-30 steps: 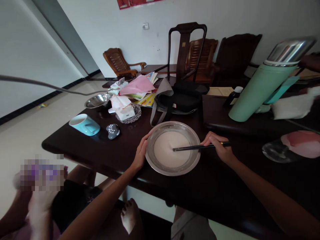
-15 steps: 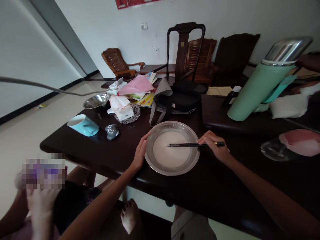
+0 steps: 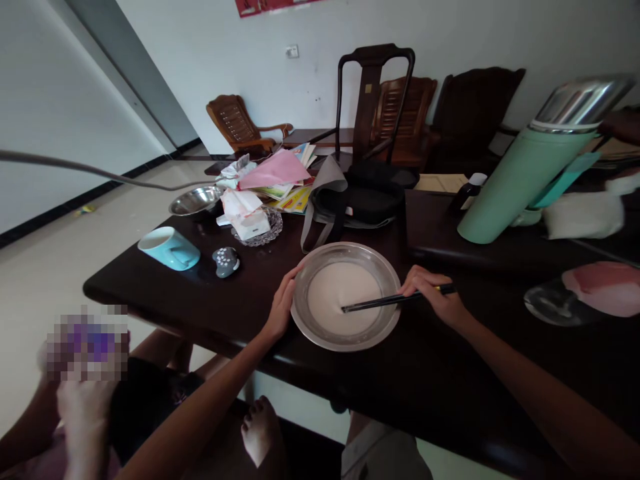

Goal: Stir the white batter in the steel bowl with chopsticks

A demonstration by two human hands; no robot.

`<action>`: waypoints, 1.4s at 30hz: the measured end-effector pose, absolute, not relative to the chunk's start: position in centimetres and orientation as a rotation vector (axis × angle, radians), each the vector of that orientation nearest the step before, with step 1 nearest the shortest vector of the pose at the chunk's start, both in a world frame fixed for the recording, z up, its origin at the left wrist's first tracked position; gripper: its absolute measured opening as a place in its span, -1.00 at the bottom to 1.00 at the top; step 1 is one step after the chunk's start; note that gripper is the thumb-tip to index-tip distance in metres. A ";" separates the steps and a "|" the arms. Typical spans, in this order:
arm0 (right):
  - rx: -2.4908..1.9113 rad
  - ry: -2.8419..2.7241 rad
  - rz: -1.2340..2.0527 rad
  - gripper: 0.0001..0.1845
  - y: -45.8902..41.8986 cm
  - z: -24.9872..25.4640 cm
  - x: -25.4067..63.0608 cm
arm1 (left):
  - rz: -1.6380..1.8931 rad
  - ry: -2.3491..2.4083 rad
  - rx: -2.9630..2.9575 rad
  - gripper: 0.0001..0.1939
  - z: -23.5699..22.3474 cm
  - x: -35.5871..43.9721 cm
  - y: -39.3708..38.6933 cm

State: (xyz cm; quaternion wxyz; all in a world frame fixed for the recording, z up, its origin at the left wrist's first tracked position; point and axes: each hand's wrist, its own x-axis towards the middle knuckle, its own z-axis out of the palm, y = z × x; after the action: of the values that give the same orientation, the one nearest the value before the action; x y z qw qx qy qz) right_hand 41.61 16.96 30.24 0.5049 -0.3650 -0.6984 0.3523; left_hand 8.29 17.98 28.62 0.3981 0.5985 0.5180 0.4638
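Observation:
A round metal bowl point(image 3: 346, 346) sits on the dark table in front of me, with a pale, milky liquid point(image 3: 327, 293) in it. My left hand point(image 3: 282, 305) holds the bowl's left side, its fingers along the outer wall near the rim. Between the fingers of my right hand point(image 3: 434, 291) is a pair of dark chopsticks point(image 3: 375, 303). They slant across the bowl's right rim, and their tips dip into the liquid near its middle. Small swirl lines show on the surface around the tips.
Left of the bowl are a grey mouse-like object point(image 3: 226, 262), a light blue mug point(image 3: 170, 249) and a second metal bowl point(image 3: 196, 201). Behind lies a black bag point(image 3: 373, 193). A green thermos point(image 3: 525, 180) stands at the right. Another person's hand point(image 3: 85, 407) is at lower left.
The chopstick tips have moved slightly toward me through the liquid, and the chopsticks now slant more. My left hand stays on the bowl.

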 end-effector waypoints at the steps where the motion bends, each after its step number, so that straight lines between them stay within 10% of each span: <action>1: -0.875 -1.736 0.853 -0.64 16.9 30.2 41.5 | 1.180 1.310 1.517 -0.46 28.6 8.3 18.0; 42: -0.945 -1.697 0.761 -0.68 17.1 30.2 41.6 | 1.176 1.338 1.532 -0.47 28.7 8.3 18.0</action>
State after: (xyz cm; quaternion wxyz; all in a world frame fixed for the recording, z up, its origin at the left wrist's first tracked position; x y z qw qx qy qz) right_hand 41.56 17.08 30.16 0.5035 -0.3915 -0.7028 0.3151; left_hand 8.31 17.97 28.70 0.3858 0.6016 0.5254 0.4617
